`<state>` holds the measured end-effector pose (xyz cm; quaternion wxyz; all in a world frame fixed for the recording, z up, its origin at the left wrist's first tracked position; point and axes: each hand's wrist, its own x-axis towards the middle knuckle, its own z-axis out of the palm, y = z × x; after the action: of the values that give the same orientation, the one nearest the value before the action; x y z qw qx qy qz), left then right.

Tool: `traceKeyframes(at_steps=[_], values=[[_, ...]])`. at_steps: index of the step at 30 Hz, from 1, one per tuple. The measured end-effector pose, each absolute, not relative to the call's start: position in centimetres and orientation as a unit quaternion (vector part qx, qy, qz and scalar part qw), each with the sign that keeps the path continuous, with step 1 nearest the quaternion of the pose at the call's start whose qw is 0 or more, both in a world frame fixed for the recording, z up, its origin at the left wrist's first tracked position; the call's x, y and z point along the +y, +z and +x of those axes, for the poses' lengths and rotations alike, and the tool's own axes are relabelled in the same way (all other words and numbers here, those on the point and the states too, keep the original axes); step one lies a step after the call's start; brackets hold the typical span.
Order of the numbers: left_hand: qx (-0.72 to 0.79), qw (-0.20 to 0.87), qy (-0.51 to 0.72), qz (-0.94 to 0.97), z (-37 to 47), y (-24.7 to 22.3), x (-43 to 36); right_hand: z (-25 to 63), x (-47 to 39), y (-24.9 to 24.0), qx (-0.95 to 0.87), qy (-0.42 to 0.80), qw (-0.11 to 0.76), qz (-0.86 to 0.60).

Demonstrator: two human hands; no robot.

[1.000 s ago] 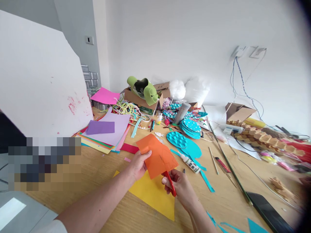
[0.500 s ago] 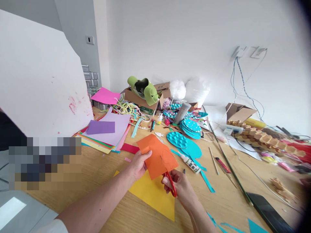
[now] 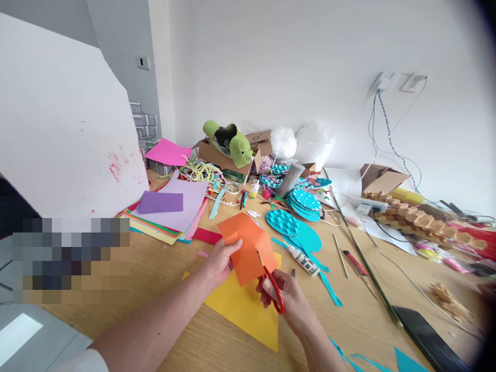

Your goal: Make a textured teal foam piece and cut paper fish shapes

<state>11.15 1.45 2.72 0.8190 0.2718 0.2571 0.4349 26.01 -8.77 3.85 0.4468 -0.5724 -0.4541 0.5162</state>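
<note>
My left hand (image 3: 221, 261) pinches the left edge of a sheet of orange paper (image 3: 244, 240), thumb on top. Red-handled scissors (image 3: 276, 289) sit in my right hand (image 3: 284, 294), with fingers wrapped round the handles. The blades meet the paper's right part, and a tip shows near its middle. Below both hands a yellow sheet (image 3: 248, 315) lies flat on the wooden table (image 3: 155, 289). To the right are a white glue bottle (image 3: 304, 260) and a turquoise oval with a bumpy texture (image 3: 282, 223).
Coloured paper sheets (image 3: 182, 212) are stacked at the left beside a large white board (image 3: 65, 113). A grey flask (image 3: 290, 181) stands at the back. On the right lie a red utility knife (image 3: 355, 262), a long green stick (image 3: 360, 258) and a black phone (image 3: 426, 336).
The scissors' blades have opened wider and now show across the orange paper. The paper's right part has bent down out of sight. My left hand stays in place.
</note>
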Motion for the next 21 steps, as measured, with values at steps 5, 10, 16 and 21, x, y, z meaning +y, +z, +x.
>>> traceKeyframes(at_steps=[5, 10, 16, 21], values=[[0.257, 0.822, 0.430, 0.273, 11.13, 2.90, 1.35, 25.87, -8.87, 4.54, -0.466, 0.529, 0.451, -0.548], [0.255, 0.825, 0.426, 0.270, 11.12, 3.19, 1.10, 25.79, -8.93, 4.45, -0.458, 0.506, 0.430, -0.591], [0.260, 0.826, 0.423, 0.268, 11.11, 3.00, 1.19, 25.74, -8.91, 4.28, -0.450, 0.487, 0.431, -0.612], [0.251, 0.826, 0.416, 0.287, 11.13, 3.04, 0.97, 25.70, -8.78, 4.15, -0.445, 0.473, 0.409, -0.641]])
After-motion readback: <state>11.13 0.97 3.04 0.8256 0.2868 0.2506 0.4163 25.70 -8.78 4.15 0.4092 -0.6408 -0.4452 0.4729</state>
